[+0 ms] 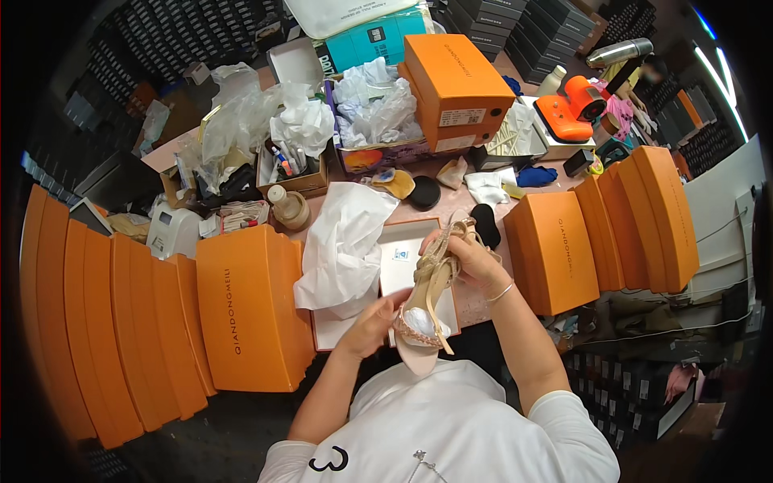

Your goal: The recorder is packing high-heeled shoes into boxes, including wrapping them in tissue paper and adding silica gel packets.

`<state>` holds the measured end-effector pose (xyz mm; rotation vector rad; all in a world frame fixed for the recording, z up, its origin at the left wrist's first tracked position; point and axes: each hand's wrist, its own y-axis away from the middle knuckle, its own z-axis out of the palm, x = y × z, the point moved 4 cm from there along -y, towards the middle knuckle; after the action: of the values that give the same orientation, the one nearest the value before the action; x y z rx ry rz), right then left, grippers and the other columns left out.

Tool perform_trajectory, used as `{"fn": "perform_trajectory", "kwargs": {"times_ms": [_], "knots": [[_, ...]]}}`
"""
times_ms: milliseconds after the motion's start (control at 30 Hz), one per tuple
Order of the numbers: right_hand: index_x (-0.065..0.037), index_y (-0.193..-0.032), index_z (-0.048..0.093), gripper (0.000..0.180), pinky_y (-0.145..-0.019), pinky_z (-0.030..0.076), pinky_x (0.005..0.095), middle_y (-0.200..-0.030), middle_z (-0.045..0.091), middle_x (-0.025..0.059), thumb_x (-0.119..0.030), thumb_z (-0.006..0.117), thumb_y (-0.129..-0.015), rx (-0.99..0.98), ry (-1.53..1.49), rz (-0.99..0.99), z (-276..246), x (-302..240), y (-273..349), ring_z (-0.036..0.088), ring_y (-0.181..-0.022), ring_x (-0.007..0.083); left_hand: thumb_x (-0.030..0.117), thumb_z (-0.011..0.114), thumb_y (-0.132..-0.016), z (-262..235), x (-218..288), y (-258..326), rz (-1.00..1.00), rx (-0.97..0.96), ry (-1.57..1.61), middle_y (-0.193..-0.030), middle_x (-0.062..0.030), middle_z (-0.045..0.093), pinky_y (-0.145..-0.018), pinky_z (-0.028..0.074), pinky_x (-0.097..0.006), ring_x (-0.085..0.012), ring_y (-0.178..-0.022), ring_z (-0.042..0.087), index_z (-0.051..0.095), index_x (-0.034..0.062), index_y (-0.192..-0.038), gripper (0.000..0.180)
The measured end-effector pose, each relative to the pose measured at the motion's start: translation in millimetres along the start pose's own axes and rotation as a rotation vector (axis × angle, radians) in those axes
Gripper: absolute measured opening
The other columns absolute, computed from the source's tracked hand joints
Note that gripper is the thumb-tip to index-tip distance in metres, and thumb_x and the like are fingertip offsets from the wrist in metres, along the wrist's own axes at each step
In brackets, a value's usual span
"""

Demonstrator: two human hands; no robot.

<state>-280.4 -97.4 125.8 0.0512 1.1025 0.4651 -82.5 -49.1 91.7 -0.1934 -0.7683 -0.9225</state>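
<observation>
A beige strappy sandal [436,278] with a slim heel is tilted in front of me, its toe pointing down toward my shirt. My right hand [473,259] is closed around its ankle-strap end. At the toe end, my left hand [373,324] grips the sandal's side near the braided strap, its fingertips partly hidden. A wad of white paper [422,321] fills the toe of the sandal. Below the hands lies an open shoebox [400,241] with a white inside. White tissue paper [342,241] spills over its left side.
Stacked orange shoeboxes stand at left [250,310] and right [554,253]. Behind are a carton of crumpled paper [374,101], another orange box [455,88], a bottle [288,207], a black round pad [424,193] and an orange device [570,111].
</observation>
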Motion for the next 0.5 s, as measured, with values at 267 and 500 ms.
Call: {"fn": "perform_trajectory", "kwargs": {"times_ms": [267,500], "knots": [[-0.004,-0.116,0.058,0.028,-0.075,0.05,0.027,-0.106,0.061,0.0058,-0.017,0.059,-0.091,0.415,0.413,-0.155,7,47,30,0.06,-0.092,0.0134,0.042,0.052,-0.083,-12,-13,-2,0.024,0.261,0.505,-0.107,-0.019,0.062,-0.085,0.054,-0.045,-0.0299,-0.099,0.062,0.043,0.002,-0.133,0.065],[-0.004,-0.109,0.06,0.041,-0.083,0.044,0.0374,-0.106,0.054,0.0155,-0.031,0.07,-0.08,0.142,1.296,-0.521,110,27,42,0.051,-0.096,0.0314,0.037,0.043,-0.089,-14,-23,-1,0.048,0.331,0.487,-0.124,-0.015,0.057,-0.1,0.043,-0.04,-0.0249,-0.116,0.054,0.046,0.0033,-0.134,0.056]]}}
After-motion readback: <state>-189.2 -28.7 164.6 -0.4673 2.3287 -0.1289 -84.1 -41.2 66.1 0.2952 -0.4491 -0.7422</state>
